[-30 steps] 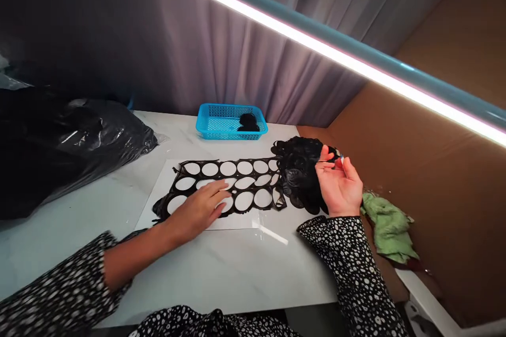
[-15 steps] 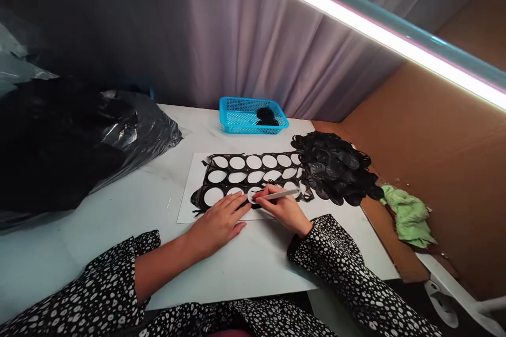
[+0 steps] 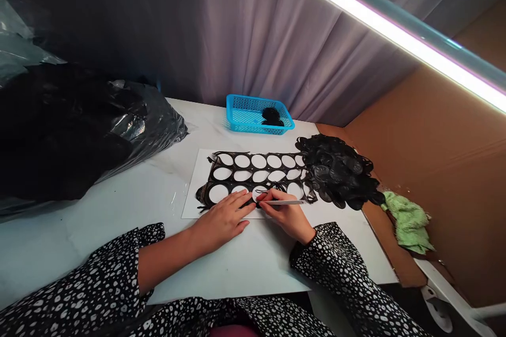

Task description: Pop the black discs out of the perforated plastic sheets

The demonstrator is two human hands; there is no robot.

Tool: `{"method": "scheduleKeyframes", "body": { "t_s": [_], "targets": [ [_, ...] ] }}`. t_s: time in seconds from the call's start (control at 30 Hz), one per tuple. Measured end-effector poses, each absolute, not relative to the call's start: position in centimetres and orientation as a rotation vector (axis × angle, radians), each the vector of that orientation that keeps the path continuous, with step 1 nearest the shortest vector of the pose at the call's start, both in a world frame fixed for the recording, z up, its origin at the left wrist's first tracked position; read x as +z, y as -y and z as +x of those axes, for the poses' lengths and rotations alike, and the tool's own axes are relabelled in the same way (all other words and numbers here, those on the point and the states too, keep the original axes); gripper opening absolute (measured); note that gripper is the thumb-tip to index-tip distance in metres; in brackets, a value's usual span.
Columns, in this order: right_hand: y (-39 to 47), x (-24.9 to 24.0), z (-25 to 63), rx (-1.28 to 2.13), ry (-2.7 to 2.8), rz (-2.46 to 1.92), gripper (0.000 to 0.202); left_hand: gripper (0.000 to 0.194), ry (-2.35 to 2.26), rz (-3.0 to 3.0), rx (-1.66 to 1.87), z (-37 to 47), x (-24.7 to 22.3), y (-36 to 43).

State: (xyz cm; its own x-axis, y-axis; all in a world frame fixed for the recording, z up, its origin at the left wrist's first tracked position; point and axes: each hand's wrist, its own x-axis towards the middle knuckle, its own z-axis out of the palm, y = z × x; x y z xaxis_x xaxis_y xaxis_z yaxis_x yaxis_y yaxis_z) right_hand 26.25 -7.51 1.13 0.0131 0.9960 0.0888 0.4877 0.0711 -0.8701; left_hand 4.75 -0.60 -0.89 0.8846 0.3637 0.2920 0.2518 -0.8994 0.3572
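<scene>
A black rubbery sheet [image 3: 229, 184] with rows of round holes lies flat on a white board [image 3: 190, 204]. My left hand [image 3: 223, 218] rests palm down, fingers stretched over the sheet's near edge. Pinched in my right hand [image 3: 290, 219] is a slim pale pen-like tool [image 3: 286, 202], lying nearly level. Its tip is at a hole in the front row, close to my left fingertips; the exact contact is hidden by my fingers. Thin loose black strands curl beside my right fingers.
A heap of black round pieces [image 3: 336, 168] covers the sheet's right end. Behind stands a blue basket [image 3: 234, 125] holding some black discs [image 3: 271, 114]. At left is a large black plastic bag [image 3: 146, 126]; at right, a green cloth [image 3: 407, 221]. A bright tube lamp [image 3: 379, 21] crosses above.
The pale tool has tipped from slanting upward to nearly level. A loose black strand shows more by my right fingers. My left hand keeps its place on the sheet; the whole view has shifted slightly.
</scene>
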Motion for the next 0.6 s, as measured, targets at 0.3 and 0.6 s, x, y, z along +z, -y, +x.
{"method": "scheduleKeyframes", "body": {
  "t_s": [0.3,0.6],
  "targets": [
    [7.2,0.3,27.0,0.100,2.310,-1.480,0.020,0.045,-0.533,2.722,0.446,4.3,-1.5,0.1],
    [2.8,2.4,35.8,0.082,1.221,-1.903,0.024,0.056,-0.526,2.733,0.488,3.2,-0.5,0.6]
  ]
}}
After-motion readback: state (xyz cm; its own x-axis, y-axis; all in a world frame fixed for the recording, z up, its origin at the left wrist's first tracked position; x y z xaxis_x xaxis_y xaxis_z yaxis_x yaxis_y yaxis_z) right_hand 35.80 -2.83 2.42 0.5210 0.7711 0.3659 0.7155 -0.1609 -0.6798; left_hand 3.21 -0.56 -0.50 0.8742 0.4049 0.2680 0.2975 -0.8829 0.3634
